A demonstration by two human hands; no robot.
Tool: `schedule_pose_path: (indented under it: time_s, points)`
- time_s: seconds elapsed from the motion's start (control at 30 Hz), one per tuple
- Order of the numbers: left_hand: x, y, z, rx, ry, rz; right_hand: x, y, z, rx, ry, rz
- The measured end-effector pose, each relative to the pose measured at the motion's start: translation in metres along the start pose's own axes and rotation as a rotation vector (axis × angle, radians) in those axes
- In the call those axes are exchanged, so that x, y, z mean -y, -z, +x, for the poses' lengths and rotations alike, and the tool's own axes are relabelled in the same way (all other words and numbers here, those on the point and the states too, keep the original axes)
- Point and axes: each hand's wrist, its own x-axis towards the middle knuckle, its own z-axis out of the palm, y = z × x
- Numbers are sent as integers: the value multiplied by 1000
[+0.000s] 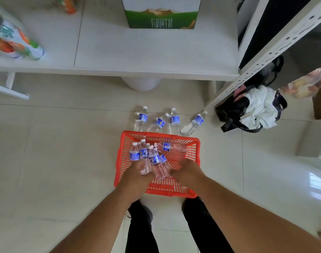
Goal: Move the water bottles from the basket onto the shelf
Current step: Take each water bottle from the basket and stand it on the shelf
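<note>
- Both hands are down in the red plastic lattice basket (pixel 157 189) on the pale tiled floor (pixel 55 152), gathering a cluster of clear plastic water bottles with blue labels and white caps (pixel 147 156).
- The left hand (pixel 137 172) has its grip wrapped round the bases of the bottles at the basket's left side; the right hand (pixel 186 172) is curled against the bottles from the right, apparently pinching one, though its fingers are partly hidden.
- One more bottle (pixel 169 147) lies on its side near the basket's far edge, apart from the held bunch.
- Four like bottles (pixel 160 121) lie on the floor just beyond the basket's far edge.
- The white shelf (pixel 147 57) is beyond them, bearing a green-and-white carton (pixel 161 13) at its back.
- To do this step well, I judge: squeeze the bunch between both palms low on the bodies, keep the caps upward, and lift straight up clear of the rim before swinging forward; smooth bottles may slip, so take fewer if the bunch feels loose.
</note>
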Motion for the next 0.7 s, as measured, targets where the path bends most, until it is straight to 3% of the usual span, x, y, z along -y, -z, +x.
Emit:
schedule_pose_path:
  time_s: [0.2, 0.43, 0.7]
  points:
    - [90, -42, 138, 42, 65, 35, -42, -83, 148, -64, -101, -39]
    - [171, -92, 271, 66, 60, 83, -86, -164, 304, -98, -89, -95]
    - [221, -113, 319, 73, 84, 83, -117, -210, 379, -238, -107, -217]
